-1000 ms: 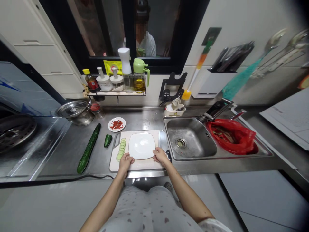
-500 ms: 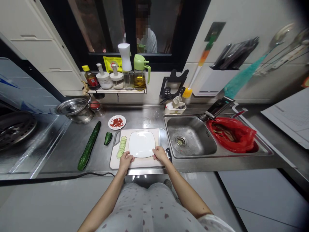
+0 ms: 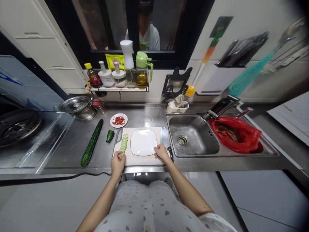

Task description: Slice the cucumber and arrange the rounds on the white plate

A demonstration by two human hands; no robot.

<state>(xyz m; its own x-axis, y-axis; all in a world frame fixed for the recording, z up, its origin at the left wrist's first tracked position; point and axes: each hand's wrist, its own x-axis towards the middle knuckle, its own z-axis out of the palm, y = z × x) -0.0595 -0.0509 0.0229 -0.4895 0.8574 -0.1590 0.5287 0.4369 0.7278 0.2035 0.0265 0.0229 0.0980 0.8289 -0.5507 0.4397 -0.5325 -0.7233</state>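
A white square plate [image 3: 143,142] lies on the cutting board [image 3: 135,160]. My right hand [image 3: 161,152] is closed on the plate's near right corner, thumb on top. Left of the plate runs a row of overlapping cucumber slices [image 3: 124,143]. My left hand [image 3: 117,163] is at the near end of that row, its fingers pinched on the nearest slice and partly hiding it. On the board's right side rests a knife [image 3: 164,137], its black handle partly behind my right wrist. Left of the board are a cut cucumber piece [image 3: 110,136] and a whole cucumber [image 3: 92,142].
Behind the board sits a small plate [image 3: 112,124] of chopped red pieces. A lidded steel pot [image 3: 83,111] stands at back left, below a seasoning rack [image 3: 120,89]. To the right are the sink [image 3: 194,138] and a red plastic bag [image 3: 246,137].
My left hand has let go of the plate's near left corner and moved left to the cucumber slices. My right hand stays at the plate. The view has shifted slightly.
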